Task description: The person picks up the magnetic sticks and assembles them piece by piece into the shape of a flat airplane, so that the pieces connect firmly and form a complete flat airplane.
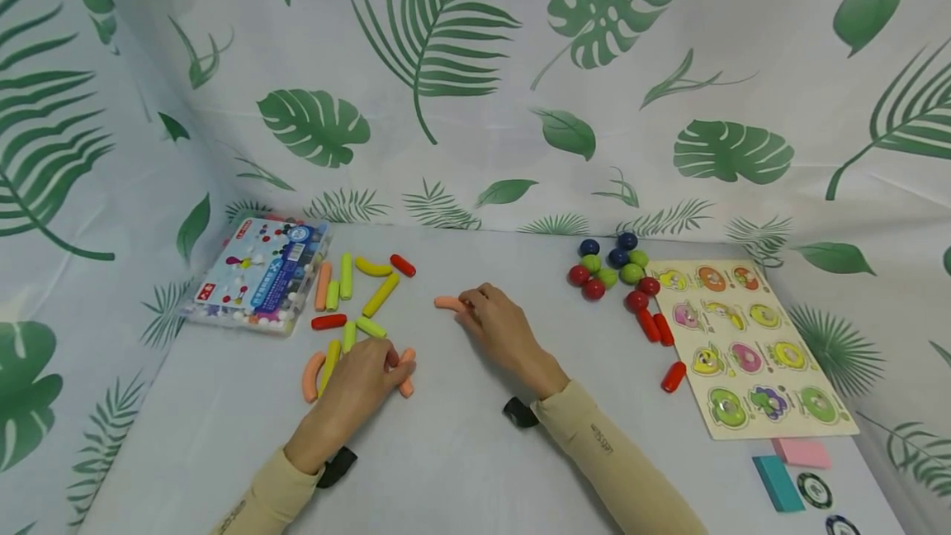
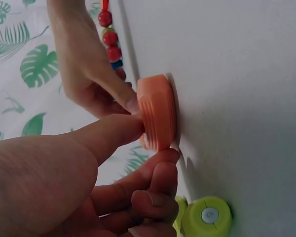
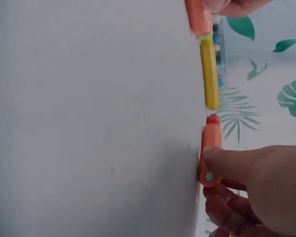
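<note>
My left hand [image 1: 360, 378] pinches an orange plastic stick [image 1: 406, 371] between thumb and fingers, low at the table. In the left wrist view, grooves show along this stick [image 2: 157, 111]. Farther right and back, my right hand [image 1: 508, 337] pinches another orange stick [image 1: 448, 302]; the right wrist view shows a small pale spot at the near end of that stick [image 3: 210, 165]. Near my left hand lie a curved orange stick [image 1: 313, 376], a yellow stick [image 1: 331, 366] and a lime stick [image 1: 371, 327]. A metallic round centre shows on the lime piece's end [image 2: 209, 215].
A clear box [image 1: 260, 271] of small coloured parts stands at back left, with more sticks beside it. On the right are red, green and blue balls [image 1: 605, 275], red sticks [image 1: 673, 376], a fruit puzzle board [image 1: 750, 353], blocks [image 1: 778, 484] and round chips [image 1: 815, 490].
</note>
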Demonstrator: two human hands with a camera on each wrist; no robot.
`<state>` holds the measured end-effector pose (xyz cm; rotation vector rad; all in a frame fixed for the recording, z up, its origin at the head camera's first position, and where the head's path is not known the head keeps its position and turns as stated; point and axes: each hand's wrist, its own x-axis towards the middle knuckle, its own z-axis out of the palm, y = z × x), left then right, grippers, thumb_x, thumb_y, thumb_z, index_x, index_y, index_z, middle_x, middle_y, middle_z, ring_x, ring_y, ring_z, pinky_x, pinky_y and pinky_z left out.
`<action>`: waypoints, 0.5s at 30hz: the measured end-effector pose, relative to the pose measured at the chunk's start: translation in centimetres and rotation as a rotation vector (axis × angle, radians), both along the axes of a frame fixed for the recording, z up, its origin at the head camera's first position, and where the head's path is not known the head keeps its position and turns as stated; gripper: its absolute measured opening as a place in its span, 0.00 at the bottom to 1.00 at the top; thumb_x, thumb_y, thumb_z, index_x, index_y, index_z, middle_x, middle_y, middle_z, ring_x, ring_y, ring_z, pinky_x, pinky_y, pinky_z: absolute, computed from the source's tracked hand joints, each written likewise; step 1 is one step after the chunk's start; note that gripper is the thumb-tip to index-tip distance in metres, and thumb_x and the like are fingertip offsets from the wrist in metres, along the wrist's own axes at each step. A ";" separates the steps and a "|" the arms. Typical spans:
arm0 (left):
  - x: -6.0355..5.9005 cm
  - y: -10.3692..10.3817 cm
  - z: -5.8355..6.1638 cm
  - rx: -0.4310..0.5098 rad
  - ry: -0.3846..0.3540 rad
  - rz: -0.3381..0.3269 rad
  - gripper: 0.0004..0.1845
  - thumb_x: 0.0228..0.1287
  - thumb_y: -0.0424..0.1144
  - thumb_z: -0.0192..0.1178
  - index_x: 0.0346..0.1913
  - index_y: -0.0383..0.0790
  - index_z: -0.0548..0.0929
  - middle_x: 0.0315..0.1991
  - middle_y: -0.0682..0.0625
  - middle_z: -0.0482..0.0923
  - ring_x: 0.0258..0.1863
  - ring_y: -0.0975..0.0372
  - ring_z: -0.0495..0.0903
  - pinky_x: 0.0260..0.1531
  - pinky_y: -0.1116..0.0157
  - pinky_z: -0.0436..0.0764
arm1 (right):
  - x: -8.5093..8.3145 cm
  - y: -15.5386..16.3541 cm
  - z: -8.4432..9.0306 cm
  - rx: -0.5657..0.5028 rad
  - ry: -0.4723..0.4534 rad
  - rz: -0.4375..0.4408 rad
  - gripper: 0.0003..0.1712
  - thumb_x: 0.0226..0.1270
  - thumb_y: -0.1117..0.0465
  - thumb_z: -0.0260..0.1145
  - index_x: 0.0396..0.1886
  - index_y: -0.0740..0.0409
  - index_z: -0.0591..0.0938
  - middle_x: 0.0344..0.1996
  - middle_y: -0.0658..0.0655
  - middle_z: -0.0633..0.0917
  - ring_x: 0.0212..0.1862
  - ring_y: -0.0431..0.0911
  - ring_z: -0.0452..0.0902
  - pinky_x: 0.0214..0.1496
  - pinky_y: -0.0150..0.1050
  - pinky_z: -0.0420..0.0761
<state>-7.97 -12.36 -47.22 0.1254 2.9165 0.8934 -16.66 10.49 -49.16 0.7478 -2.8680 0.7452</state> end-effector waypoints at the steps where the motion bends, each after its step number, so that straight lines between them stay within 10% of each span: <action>1: 0.0 0.0 0.0 0.004 0.005 0.003 0.15 0.65 0.45 0.70 0.28 0.39 0.81 0.22 0.52 0.71 0.24 0.62 0.70 0.24 0.67 0.70 | -0.1 0.0 0.0 0.004 0.005 0.001 0.16 0.68 0.58 0.71 0.51 0.61 0.85 0.40 0.55 0.83 0.41 0.46 0.79 0.45 0.42 0.83; 15: 0.3 0.5 -0.1 -0.007 0.025 0.053 0.17 0.65 0.45 0.69 0.23 0.39 0.80 0.21 0.51 0.74 0.18 0.62 0.71 0.19 0.67 0.71 | 0.6 -0.7 0.7 0.027 -0.039 0.228 0.12 0.69 0.59 0.70 0.48 0.59 0.87 0.39 0.52 0.83 0.41 0.44 0.78 0.46 0.38 0.82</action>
